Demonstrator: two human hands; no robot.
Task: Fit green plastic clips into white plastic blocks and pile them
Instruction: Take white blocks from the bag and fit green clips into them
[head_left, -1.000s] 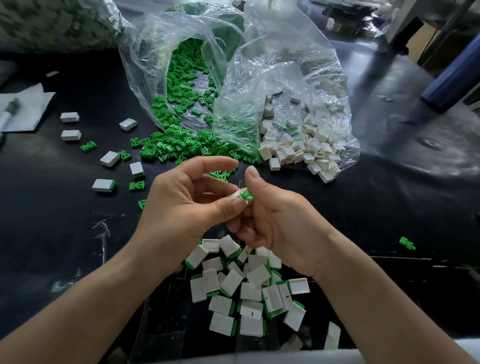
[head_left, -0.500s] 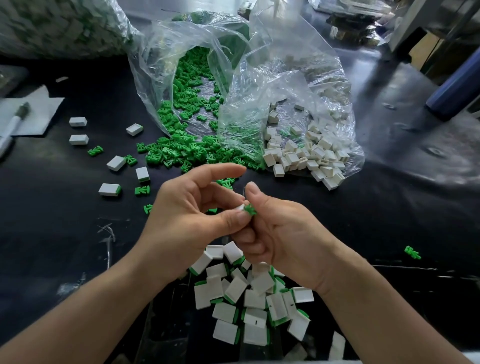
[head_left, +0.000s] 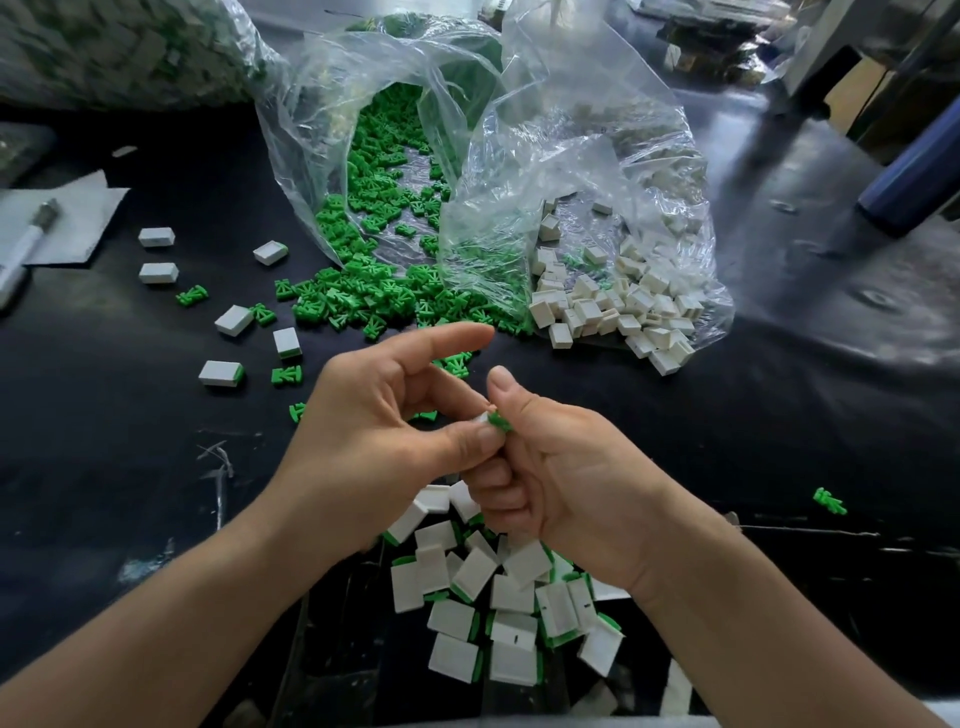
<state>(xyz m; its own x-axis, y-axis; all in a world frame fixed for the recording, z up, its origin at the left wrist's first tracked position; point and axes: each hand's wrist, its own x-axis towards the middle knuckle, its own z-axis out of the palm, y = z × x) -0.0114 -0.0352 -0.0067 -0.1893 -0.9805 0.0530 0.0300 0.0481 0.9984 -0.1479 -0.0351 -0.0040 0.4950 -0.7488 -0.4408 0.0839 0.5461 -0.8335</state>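
Pinching the block (head_left: 480, 418) in my left hand (head_left: 374, 441), forefinger straight, I press the clip (head_left: 500, 422) in with my right hand (head_left: 566, 478), fingers curled on it, above the pile (head_left: 511, 592) at the near edge of the desk (head_left: 727, 415). Best to push straight until flush.

A small assembly workshop: bulk bags of green clips (head_left: 384, 218) and white blocks (head_left: 613, 306) spill over a black workbench (head_left: 104, 441).
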